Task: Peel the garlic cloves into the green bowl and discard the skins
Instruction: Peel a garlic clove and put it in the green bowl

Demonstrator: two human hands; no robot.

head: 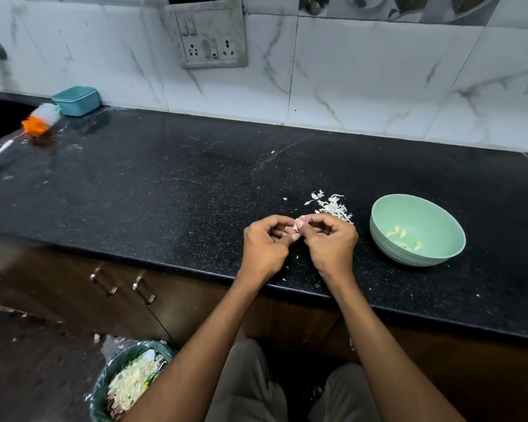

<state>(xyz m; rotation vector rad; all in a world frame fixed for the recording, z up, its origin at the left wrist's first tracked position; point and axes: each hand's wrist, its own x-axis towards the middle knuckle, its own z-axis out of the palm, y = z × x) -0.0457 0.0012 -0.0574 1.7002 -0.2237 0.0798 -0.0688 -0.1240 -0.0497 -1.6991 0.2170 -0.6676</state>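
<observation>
Near the black surface (165, 184) edge, left hand (264, 248) and right hand (333, 245) both pinch one clove (297, 223); skins (333, 207) at 12 o'clock, bowl (439, 208) at 3 o'clock.

The hands (299, 239) hide most of the garlic clove (297, 222); the bin (104, 388) is cut off.

- The countertop (165, 184) I work on is black stone, shiny and speckled.
- The green bowl (421, 214), at three o'clock from my hands, looks like smooth matt plastic.
- The skins (333, 205) at twelve o'clock are thin, dry and papery.
- The wall tiles (363, 74) are glossy white marble-look.
- The cabinet handles (104, 283) at eight o'clock are shiny metal.
</observation>
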